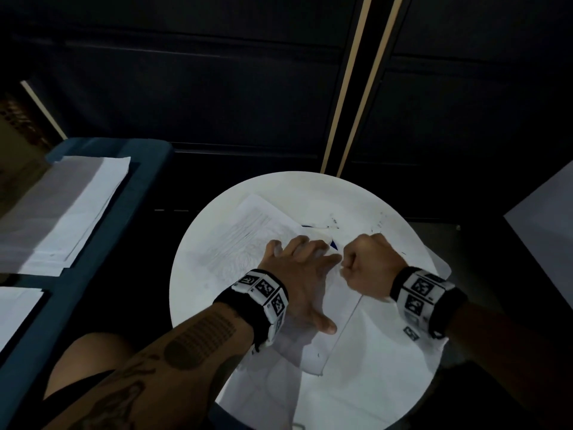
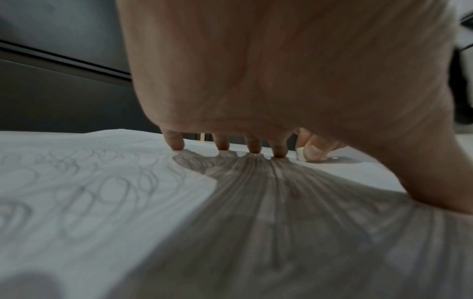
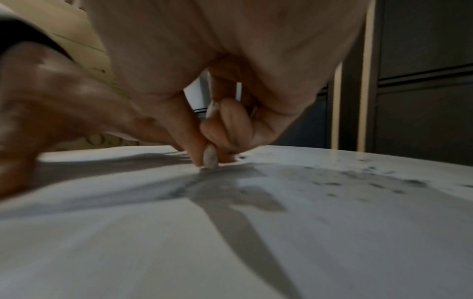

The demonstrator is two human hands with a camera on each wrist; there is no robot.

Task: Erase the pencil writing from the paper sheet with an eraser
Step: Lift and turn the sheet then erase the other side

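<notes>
A white paper sheet with faint pencil loops and lines lies on the round white table. My left hand lies flat on the sheet with fingers spread, fingertips pressing the paper. Just to its right, my right hand is curled into a fist. In the right wrist view its thumb and fingers pinch a small whitish eraser, whose tip touches the paper. In the left wrist view the eraser shows beyond my fingertips.
Dark eraser crumbs are scattered on the table beyond the right hand. More paper sheets lie under the forearms. To the left, a blue surface carries stacks of paper. Dark panels rise behind the table.
</notes>
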